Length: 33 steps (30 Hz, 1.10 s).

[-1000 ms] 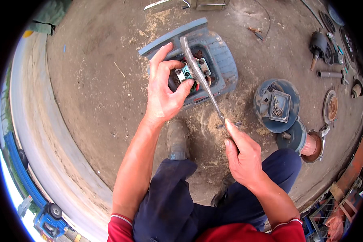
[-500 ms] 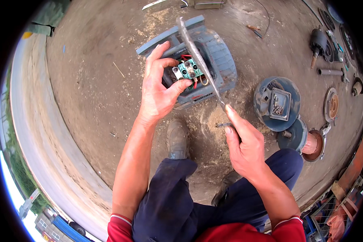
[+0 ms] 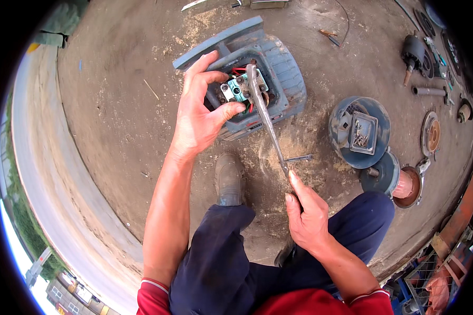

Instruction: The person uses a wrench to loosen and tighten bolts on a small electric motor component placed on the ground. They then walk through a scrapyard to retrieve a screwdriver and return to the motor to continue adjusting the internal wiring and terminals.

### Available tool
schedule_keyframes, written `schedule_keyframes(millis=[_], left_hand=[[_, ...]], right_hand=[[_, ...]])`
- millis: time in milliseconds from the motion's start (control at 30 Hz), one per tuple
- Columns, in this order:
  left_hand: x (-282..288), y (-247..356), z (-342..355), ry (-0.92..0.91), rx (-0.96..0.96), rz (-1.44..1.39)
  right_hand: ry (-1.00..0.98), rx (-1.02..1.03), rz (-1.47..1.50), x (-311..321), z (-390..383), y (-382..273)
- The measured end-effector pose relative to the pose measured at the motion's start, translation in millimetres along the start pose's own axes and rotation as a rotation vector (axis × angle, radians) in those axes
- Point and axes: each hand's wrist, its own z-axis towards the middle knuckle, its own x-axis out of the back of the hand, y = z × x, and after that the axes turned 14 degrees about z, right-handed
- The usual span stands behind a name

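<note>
Metal bar (image 3: pixel 267 121) dips over the teal terminal block (image 3: pixel 237 90)
Its tip, higher half a second ago, overlaps the block inside the blue-grey motor housing (image 3: pixel 289 73), likely bringing them together; contact is unclear. The left hand (image 3: pixel 198 116) pinches the block between thumb and fingers; the right hand (image 3: pixel 308 215) grips the bar.

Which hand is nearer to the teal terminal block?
Left. The left hand is spread around the left end of the teal terminal block; the right hand is farther off, toward the lower right, gripping a metal bar.
</note>
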Motion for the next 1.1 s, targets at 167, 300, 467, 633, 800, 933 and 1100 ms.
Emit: schedule_keyframes(millis=[167, 300, 467, 633, 800, 933, 1100], left_hand=[[4, -3, 1, -0.037, -0.006, -0.022], [4, -3, 0, -0.026, -0.005, -0.025], [3, -1, 1, -0.031, -0.004, -0.010], [2, -3, 0, -0.017, -0.002, -0.029], [2, -4, 0, -0.033, 0.010, -0.031], [4, -1, -2, -0.002, -0.028, -0.007], [-8, 1, -13, 0.114, 0.064, 0.016]], right_hand=[[0.009, 0.086, 0.000, -14, 44, -4], [0.008, 0.026, 0.019, -5, 1, -2], [0.034, -0.045, 0.104, -15, 30, -7], [0.029, 0.047, 0.064, -13, 2, 4], [0.063, 0.170, 0.037, -26, 27, 9], [-0.026, -0.001, -0.081, -1, -16, -3], [-0.119, 0.085, -0.122, -17, 23, -20]])
